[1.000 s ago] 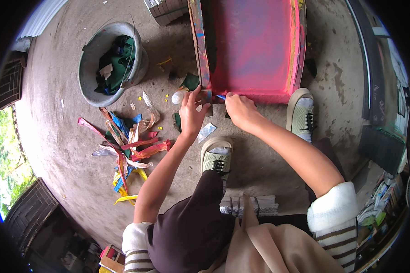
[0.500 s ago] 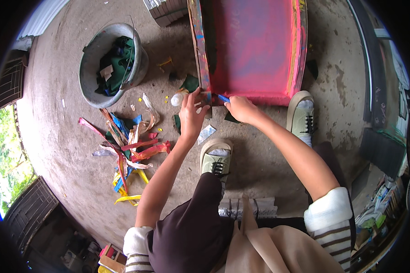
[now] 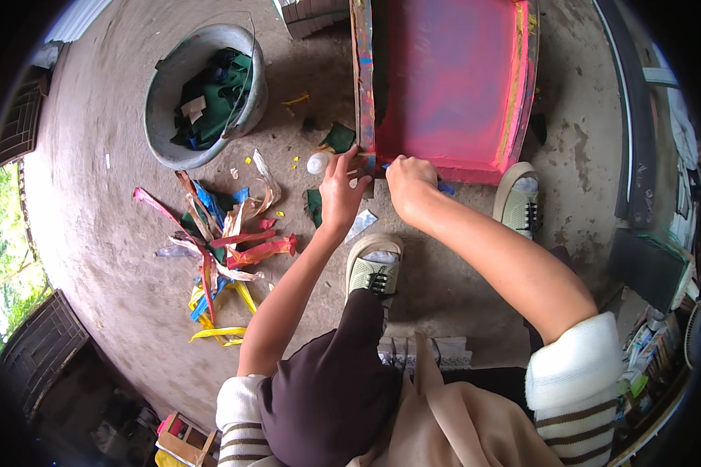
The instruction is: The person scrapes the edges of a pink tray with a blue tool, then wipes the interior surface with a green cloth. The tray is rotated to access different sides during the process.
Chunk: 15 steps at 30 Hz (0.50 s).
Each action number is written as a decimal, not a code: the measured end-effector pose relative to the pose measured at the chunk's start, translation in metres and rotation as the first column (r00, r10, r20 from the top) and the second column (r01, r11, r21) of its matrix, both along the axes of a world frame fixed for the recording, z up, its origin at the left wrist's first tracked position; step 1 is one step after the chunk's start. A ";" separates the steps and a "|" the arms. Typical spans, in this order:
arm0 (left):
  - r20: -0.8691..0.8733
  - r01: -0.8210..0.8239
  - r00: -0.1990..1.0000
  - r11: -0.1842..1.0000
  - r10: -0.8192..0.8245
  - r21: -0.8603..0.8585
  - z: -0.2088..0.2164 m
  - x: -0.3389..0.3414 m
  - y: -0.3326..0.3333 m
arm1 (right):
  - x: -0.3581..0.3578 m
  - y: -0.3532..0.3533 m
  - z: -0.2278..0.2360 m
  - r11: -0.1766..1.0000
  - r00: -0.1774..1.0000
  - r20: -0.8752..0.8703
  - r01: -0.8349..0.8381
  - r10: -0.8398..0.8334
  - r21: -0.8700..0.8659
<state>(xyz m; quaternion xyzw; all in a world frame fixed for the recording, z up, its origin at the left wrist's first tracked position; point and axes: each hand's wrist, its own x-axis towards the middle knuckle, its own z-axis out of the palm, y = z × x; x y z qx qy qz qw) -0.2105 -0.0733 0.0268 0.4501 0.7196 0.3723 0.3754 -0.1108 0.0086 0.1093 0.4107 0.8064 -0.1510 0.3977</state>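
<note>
A wooden-framed printing screen [image 3: 364, 86], with mesh stained pink and purple, stretches away from me on the floor. At its near left corner, my left hand [image 3: 341, 191] grips the frame, fingers and thumb curled around the end of the wood. My right hand [image 3: 411, 187] is closed in a fist right beside that corner. It holds a slim blue-handled tool [image 3: 445, 188]; part of the handle shows behind the fist, and a bit of blue peeks out at the front. The tool's working end is hidden.
A grey bucket [image 3: 154, 117] with dark green scraps stands at far left. Torn coloured tape strips [image 3: 226, 249] lie heaped below it. A small whitish bottle [image 3: 318, 163] sits by my left hand. My shoes [image 3: 372, 272] flank the near edge. Stacked grey blocks [image 3: 311, 17] are at the back.
My right hand has turned over from a pointing hold to a fist, with the blue tool's handle now showing behind it. The left hand stays at the corner; the whole view has shifted slightly.
</note>
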 end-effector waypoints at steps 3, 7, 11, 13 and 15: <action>-0.028 0.014 1.000 1.000 -0.014 0.028 -0.002 0.002 0.002 | 0.011 -0.010 -0.022 0.966 0.965 -0.050 0.259 -0.258 0.012; -0.083 0.002 0.997 0.997 0.005 0.080 -0.007 0.001 0.001 | 0.023 -0.010 -0.035 0.864 0.843 -0.189 0.488 -0.503 -0.123; -0.164 0.049 0.986 0.996 -0.037 0.068 -0.005 0.003 0.002 | 0.040 0.002 -0.046 0.720 0.692 -0.217 0.615 -0.689 -0.322; -0.174 0.074 0.983 0.991 -0.053 0.111 -0.003 0.005 0.002 | 0.052 0.007 -0.048 0.739 0.712 -0.251 0.540 -0.656 -0.403; -0.236 0.115 0.968 0.985 -0.083 0.127 0.004 0.007 0.004 | 0.063 0.015 -0.040 0.743 0.744 -0.227 0.488 -0.628 -0.458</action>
